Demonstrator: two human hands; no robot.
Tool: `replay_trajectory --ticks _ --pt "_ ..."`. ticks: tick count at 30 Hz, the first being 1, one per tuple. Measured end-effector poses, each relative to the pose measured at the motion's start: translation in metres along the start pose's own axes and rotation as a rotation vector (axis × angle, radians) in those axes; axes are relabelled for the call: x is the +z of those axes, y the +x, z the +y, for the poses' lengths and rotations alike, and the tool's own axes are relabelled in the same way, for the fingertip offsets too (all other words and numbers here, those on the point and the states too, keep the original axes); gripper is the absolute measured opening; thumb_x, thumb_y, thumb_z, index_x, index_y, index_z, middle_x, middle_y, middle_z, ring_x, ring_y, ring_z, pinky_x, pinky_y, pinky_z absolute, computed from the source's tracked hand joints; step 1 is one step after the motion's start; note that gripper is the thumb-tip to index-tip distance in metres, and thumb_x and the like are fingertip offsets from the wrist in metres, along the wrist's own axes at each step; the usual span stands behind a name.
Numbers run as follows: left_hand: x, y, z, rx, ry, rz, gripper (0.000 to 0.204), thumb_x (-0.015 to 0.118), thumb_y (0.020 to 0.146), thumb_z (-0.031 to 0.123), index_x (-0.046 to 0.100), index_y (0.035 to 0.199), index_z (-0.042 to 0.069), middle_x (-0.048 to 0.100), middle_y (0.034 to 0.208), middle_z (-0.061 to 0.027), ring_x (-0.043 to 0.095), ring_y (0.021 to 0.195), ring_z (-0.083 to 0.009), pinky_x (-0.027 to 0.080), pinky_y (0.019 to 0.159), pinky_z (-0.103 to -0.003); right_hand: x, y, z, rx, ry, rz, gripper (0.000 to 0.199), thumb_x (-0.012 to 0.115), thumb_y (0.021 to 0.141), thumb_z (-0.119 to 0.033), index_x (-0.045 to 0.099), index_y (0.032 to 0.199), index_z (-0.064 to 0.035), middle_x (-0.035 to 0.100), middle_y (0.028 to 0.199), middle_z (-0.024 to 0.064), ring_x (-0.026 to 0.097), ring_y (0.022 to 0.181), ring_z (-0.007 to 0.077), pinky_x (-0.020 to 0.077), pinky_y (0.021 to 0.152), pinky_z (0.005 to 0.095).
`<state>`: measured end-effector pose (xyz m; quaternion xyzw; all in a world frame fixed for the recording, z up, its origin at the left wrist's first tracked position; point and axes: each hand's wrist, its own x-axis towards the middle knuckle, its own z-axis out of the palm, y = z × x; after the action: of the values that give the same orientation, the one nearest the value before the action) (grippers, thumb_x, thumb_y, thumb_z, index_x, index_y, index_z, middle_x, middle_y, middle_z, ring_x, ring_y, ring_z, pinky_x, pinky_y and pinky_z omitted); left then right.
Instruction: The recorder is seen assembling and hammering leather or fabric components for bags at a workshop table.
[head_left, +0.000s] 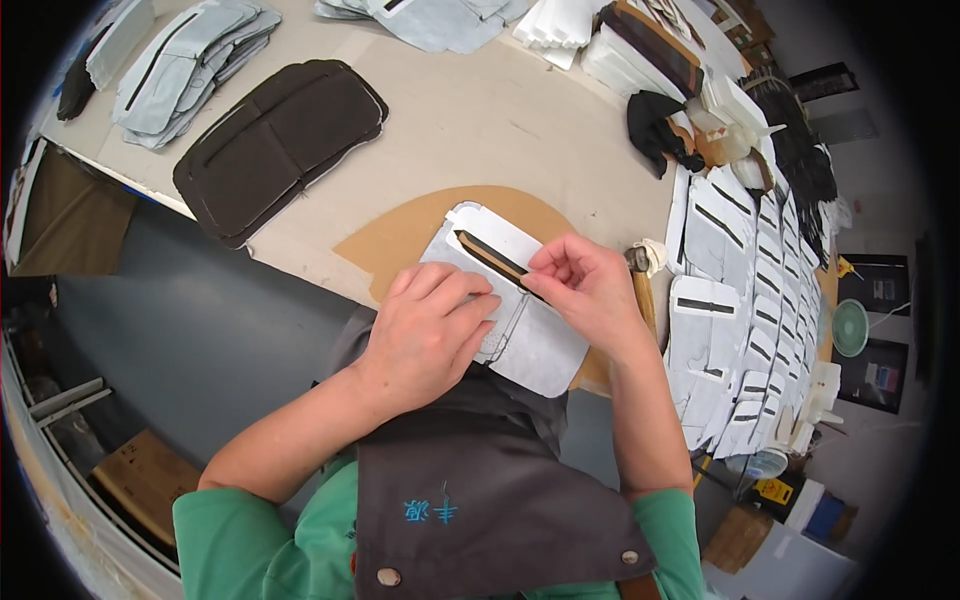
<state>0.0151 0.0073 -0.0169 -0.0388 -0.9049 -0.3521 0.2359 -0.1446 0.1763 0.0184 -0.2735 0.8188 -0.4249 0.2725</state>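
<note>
From the head camera, looking down over the person's green sleeves and dark grey apron (480, 500), both hands meet on one pale grey cut panel (535, 345) with rounded corners. The panel lies on a brown board (400, 235) at the near edge of the bench (480, 120), partly overhanging toward the person's lap.

The left hand (430, 330) lies flat and spread on the panel's left part, palm down, fingers loosely together, pressing it rather than gripping anything. The right hand (585, 285) is curled, with thumb and forefinger pinched together on a narrow dark strip (490, 255) that runs slantwise across the panel's upper half, framed by a tan edge. The pinch sits at the strip's lower right end.

Farther along the bench, to the left, lies a stack of dark brown panels (280, 145), and beyond it a pile of pale grey ones (190, 70). To the right of the hands, rows of similar pale panels with dark slots (745, 300) overlap one another down the bench. A wooden-handled hammer (642, 285) lies just beside the right wrist. A black cloth bundle (655, 130) rests near the top right.
</note>
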Motion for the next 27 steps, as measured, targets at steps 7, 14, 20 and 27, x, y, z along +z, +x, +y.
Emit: replay_trajectory --ticks 7,14,20,27 --pt "-0.006 0.016 -0.005 -0.06 0.119 -0.09 0.044 0.081 0.082 0.014 0.071 0.124 0.006 0.065 0.125 -0.0031 0.057 0.11 -0.0266 0.045 0.092 -0.042 -0.011 0.008 0.002 0.159 0.007 -0.1 0.014 0.084 0.081 -0.008 0.072 0.085 -0.0029 0.067 0.072 -0.0021 0.056 0.065 0.0049 0.0484 0.062 0.0232" --pt "0.0 0.016 -0.005 -0.028 0.316 -0.14 0.043 0.079 0.085 0.025 0.071 0.122 0.007 0.064 0.124 0.001 0.058 0.109 -0.0207 0.045 0.094 -0.037 -0.017 0.028 -0.018 0.23 -0.212 -0.238 0.023 0.088 0.077 -0.013 0.068 0.076 -0.0029 0.064 0.067 -0.0024 0.056 0.064 0.0062 0.0466 0.06 0.025" --pt "0.007 0.003 -0.016 0.025 0.225 0.008 0.03 0.079 0.082 0.018 0.073 0.111 0.011 0.068 0.116 0.0028 0.06 0.106 -0.0202 0.045 0.091 -0.036 -0.021 0.028 -0.006 0.306 -0.089 -0.289 0.025 0.09 0.08 -0.016 0.068 0.077 -0.0049 0.062 0.064 -0.0016 0.055 0.056 0.0063 0.0448 0.048 0.0254" --pt "0.009 0.004 -0.018 0.048 0.035 0.174 0.017 0.082 0.077 0.007 0.074 0.092 0.009 0.071 0.101 0.0003 0.064 0.096 -0.0226 0.048 0.083 -0.037 -0.003 0.062 -0.015 -0.098 -0.041 0.001 0.027 0.089 0.081 -0.02 0.071 0.093 -0.0034 0.069 0.081 0.0011 0.064 0.072 0.0089 0.0527 0.063 0.0276"
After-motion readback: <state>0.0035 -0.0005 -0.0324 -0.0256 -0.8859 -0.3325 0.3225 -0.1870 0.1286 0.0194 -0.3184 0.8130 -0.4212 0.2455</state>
